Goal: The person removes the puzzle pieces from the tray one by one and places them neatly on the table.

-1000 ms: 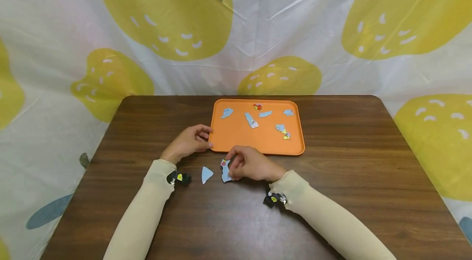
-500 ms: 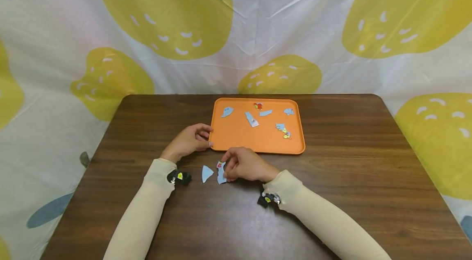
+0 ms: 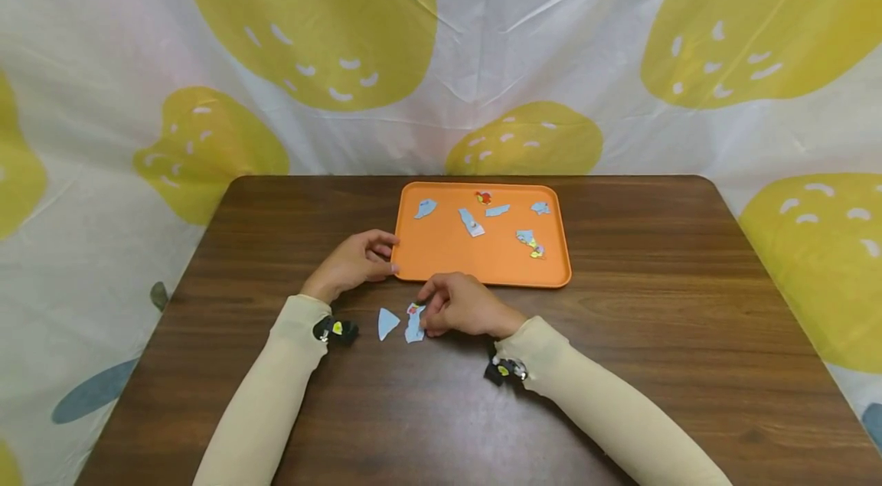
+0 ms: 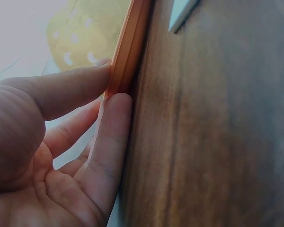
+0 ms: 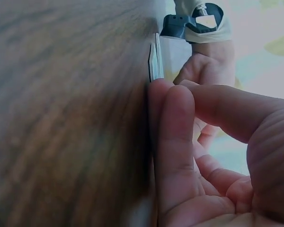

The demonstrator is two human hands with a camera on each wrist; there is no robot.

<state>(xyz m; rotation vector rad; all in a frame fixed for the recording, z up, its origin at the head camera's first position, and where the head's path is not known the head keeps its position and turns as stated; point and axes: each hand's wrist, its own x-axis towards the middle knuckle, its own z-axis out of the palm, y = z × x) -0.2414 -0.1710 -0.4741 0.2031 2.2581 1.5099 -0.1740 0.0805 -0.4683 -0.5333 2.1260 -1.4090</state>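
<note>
With thumb and fingertips, my right hand [image 3: 468,305] holds the right edge of a light blue puzzle piece [image 3: 414,327] that has a small red print at its top. In the right wrist view, the thin edge of the puzzle piece [image 5: 155,61] shows just beyond the fingertips, close over the wood. To its left lies a plain, wedge-shaped blue piece [image 3: 388,323], a small gap between the two. My left hand [image 3: 353,265] grips the left rim of the orange tray [image 3: 441,260] near its front corner; the left wrist view shows thumb and finger against the rim [image 4: 125,52].
Several more irregular pieces lie spread on the tray, among them a long blue one [image 3: 472,223] and a blue-and-yellow one [image 3: 530,243]. The brown wooden table [image 3: 427,417] ends at the back against a lemon-print curtain [image 3: 386,138].
My right hand has shifted a little left with the puzzle piece, bringing it nearer the wedge-shaped piece. My left hand stays at the tray's rim.
</note>
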